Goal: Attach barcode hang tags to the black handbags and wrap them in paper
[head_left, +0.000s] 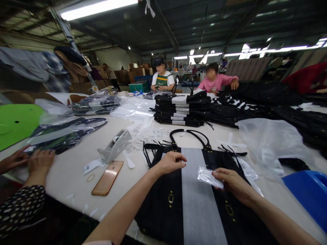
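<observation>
A black handbag (162, 189) lies flat before me, with a pale grey strip of sheet (196, 204) down its middle. Its thin black handles (190, 130) arch away at the top. My right hand (231, 182) pinches a small clear plastic packet (208, 177) over the bag's right half. What is inside the packet is too glossy to make out. Above the bag's upper left part, my left hand (172, 162) is loosely curled, a gap between thumb and fingers and nothing visible in it. Brass-coloured buckles (171, 197) show on the bag's front.
Left of the bag are a phone (107, 178), a tape dispenser (114, 145) and white tags (144, 134). Stacked black bags (178, 110) stand behind. A co-worker's hands (38, 163) rest by a wrapped bag (68, 132). Plastic film (270, 143) and a blue object (306, 194) lie right.
</observation>
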{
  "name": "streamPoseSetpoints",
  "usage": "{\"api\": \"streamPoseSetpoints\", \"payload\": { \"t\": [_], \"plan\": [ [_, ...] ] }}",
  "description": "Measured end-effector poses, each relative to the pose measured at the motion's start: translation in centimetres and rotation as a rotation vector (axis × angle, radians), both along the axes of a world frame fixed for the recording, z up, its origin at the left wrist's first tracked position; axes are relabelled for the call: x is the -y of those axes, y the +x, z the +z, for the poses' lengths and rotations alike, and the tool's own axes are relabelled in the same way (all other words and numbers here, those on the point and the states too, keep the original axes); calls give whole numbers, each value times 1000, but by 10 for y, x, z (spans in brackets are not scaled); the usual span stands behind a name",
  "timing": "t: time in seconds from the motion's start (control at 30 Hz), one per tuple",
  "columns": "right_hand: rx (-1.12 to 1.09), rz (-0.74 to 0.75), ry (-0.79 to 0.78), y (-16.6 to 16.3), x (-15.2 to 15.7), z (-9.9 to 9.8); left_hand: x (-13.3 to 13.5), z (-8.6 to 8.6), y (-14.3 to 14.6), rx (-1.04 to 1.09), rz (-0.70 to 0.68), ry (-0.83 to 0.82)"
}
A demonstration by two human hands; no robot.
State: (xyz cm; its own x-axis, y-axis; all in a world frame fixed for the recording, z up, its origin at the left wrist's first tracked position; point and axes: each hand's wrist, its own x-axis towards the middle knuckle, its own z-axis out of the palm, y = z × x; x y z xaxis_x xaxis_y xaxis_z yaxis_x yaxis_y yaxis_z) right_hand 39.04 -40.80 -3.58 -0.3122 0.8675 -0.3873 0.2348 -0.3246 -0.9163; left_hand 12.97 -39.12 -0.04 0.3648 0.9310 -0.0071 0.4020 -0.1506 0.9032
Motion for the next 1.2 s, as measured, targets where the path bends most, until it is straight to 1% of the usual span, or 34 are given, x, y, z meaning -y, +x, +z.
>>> {"api": "streamPoseSetpoints", "payload": {
  "t": [0.03, 0.07, 0.13, 0.17, 0.2, 0.23, 0.27, 0.33, 0.4, 0.43, 0.5, 0.63, 0.7, 0.77, 0.83, 0.9, 0.97, 1.03, 1.2],
  "plan": [
    [107, 37, 79, -1, 0, -1, -1, 1, -2, -37, -31, -9],
    [206, 53, 200, -4, -1, 0, -1, 1, -3, -66, -64, -18],
    [319, 50, 486, -17, -3, 5, -1, 1, -3, -125, -132, -30],
    [315, 46, 595, -26, -5, 8, -1, 1, -2, -162, -161, -29],
    [276, 55, 654, -37, -7, 11, 0, 2, -1, -198, -184, -23],
    [211, 88, 656, -49, -9, 14, 1, 3, 0, -228, -199, -11],
    [130, 141, 614, -62, -12, 15, 1, 3, 0, -247, -210, 2],
    [-60, 233, 462, -87, -18, 14, 1, 3, -2, -229, -214, 14],
    [-233, 275, 297, -107, -22, 8, 0, 1, -8, -137, -181, -14],
    [-284, 277, 226, -114, -24, 5, -1, -1, -13, -74, -145, -44],
    [-291, 267, 126, -124, -26, -1, -4, -6, -24, 73, -50, -129],
    [-163, 266, 39, -134, -33, -5, -13, -23, -41, 327, 158, -262],
    [-141, 225, 7, -137, -40, -6, -21, -33, -47, 410, 227, -295],
    [-132, 153, -31, -141, -50, -9, -34, -43, -53, 422, 291, -293],
    [-131, 61, -75, -145, -63, -13, -51, -52, -60, 323, 378, -237],
    [-146, -31, -128, -148, -77, -18, -72, -60, -64, 100, 439, -151],
    [-169, -106, -173, -151, -89, -23, -94, -66, -66, -167, 430, -88],
    [-190, -163, -213, -154, -99, -26, -113, -71, -63, -348, 397, -69],
    [-191, -244, -262, -160, -115, -32, -144, -84, -46, -459, 337, -126]
  ]
}}
